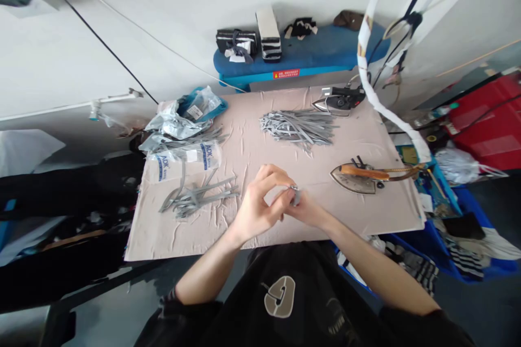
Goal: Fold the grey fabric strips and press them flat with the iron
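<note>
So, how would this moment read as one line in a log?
left hand: pinches grey strip | right hand: pinches same strip | nearby: loose strip pile left, iron right | surface: cloth-covered table

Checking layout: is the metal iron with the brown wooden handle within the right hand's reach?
Probably yes: bare beige cloth lies between right hand and iron, though that hand pinches a grey strip.

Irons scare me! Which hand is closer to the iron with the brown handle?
Right. The right hand is just left of the iron, not touching it. The left hand is farther left still. Both hands pinch a small grey piece between them.
</note>
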`<state>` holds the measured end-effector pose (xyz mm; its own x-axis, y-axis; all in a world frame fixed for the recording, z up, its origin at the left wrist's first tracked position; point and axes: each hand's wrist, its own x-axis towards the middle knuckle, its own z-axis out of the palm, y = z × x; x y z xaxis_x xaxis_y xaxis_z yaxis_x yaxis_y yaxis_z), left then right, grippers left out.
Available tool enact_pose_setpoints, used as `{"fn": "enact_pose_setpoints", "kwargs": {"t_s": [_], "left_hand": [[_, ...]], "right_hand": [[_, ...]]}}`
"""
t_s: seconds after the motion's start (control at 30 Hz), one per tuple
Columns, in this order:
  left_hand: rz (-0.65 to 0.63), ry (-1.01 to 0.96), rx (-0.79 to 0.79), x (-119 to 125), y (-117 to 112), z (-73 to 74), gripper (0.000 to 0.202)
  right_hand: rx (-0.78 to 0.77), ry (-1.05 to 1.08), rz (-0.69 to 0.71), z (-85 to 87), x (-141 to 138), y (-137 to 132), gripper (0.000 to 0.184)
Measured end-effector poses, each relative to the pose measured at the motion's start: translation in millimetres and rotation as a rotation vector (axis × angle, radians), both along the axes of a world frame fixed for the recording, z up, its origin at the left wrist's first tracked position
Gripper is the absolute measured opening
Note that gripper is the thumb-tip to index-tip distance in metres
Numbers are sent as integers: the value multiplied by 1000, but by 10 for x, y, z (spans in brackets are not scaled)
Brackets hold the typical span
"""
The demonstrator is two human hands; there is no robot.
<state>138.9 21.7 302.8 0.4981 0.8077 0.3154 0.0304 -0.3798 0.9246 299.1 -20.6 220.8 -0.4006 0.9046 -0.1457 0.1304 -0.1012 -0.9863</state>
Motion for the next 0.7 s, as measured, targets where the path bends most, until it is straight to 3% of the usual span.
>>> {"fn": "enact_pose_setpoints", "kwargs": {"t_s": [0.1,0.2,0.33,0.4,0.47,0.57,0.63,0.7], "left_hand": [[57,-30,-151,113,194,-118,8],[191,-63,-319,247,490,-343,16],[356,-143,-405,591,1151,-740,21],[457,-130,-484,760,1517,-986,20],[551,21,-621,813,1783,-1257,24],[629,161,-680,536,1829,-1662,36],[656,270,-693,115,1603,-1890,32],[693,412,-720,-419,1224,-2052,19]], "right_hand": [[-78,-116,-16,-108,354,-52,56],[-97,-272,-115,-148,951,68,51],[-17,-513,-302,-239,1653,733,34],[48,-632,-421,-312,1848,1175,26],[133,-737,-536,-381,1950,1533,34],[251,-818,-617,-485,2028,1722,48],[357,-827,-596,-575,2091,1603,43],[470,-809,-545,-682,2179,1362,34]]}}
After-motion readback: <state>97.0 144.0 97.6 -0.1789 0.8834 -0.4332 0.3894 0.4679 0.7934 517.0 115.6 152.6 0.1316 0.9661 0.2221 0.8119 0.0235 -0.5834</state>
